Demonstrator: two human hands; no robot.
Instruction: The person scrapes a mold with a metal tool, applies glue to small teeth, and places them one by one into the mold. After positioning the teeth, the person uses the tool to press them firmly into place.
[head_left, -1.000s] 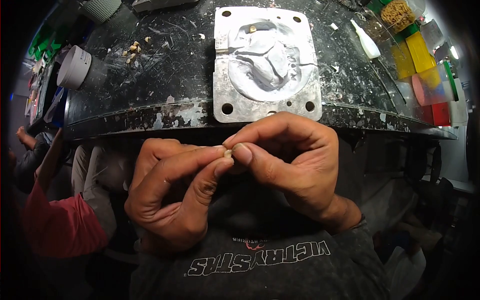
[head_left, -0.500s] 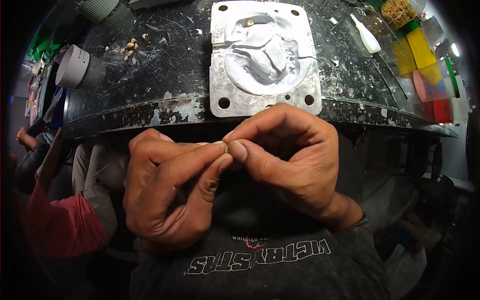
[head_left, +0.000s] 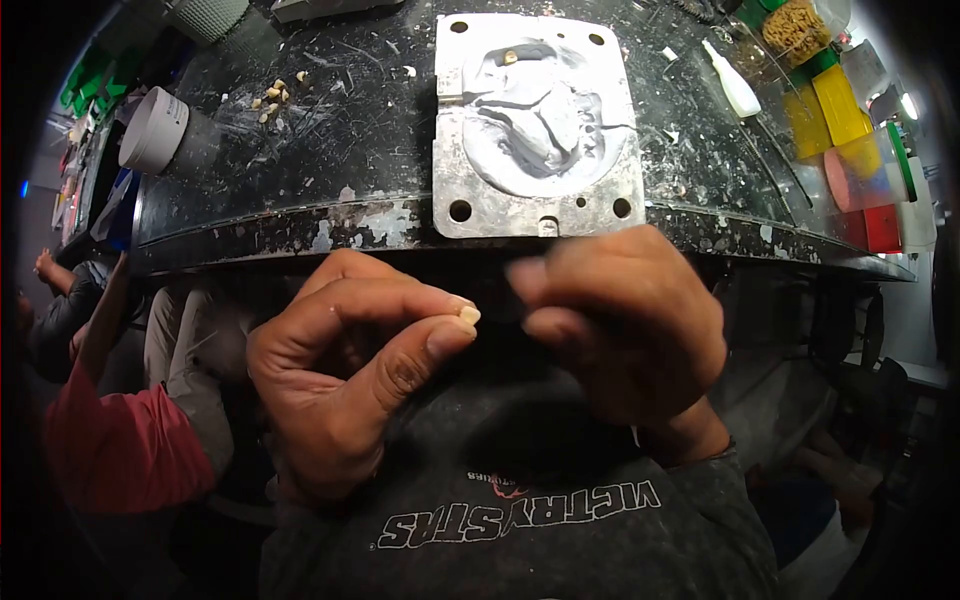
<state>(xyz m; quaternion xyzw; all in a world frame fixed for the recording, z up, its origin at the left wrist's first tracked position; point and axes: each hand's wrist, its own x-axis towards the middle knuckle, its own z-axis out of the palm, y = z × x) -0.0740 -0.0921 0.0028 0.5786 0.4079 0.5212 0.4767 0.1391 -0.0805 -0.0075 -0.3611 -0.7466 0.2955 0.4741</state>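
Observation:
My left hand (head_left: 335,375) pinches a small cream-coloured artificial tooth (head_left: 469,315) between thumb and index fingertip, just in front of the bench edge. Most of the tooth shows beyond the fingertips. To its right, my right hand (head_left: 645,320) is smeared by motion. Its thumb and index finger are apart, and nothing is visible between them. Beyond both hands a metal denture flask half (head_left: 500,215) lies on the bench, filled with white plaster (head_left: 515,183) shaped like a dental mould. One yellowish tooth (head_left: 511,58) sits in the mould's upper hollow.
Several loose teeth (head_left: 270,98) lie on the scratched black bench (head_left: 360,140). A white tub (head_left: 155,130) stands at left. On the right are a white nozzle bottle (head_left: 735,82), thin dark rods (head_left: 775,155) and coloured containers (head_left: 840,100). Another person's red sleeve (head_left: 130,450) shows at left.
My right hand has let go of the tooth and moved right, away from my left hand. The tooth stays in my left fingertips, now more exposed. The view has shifted slightly.

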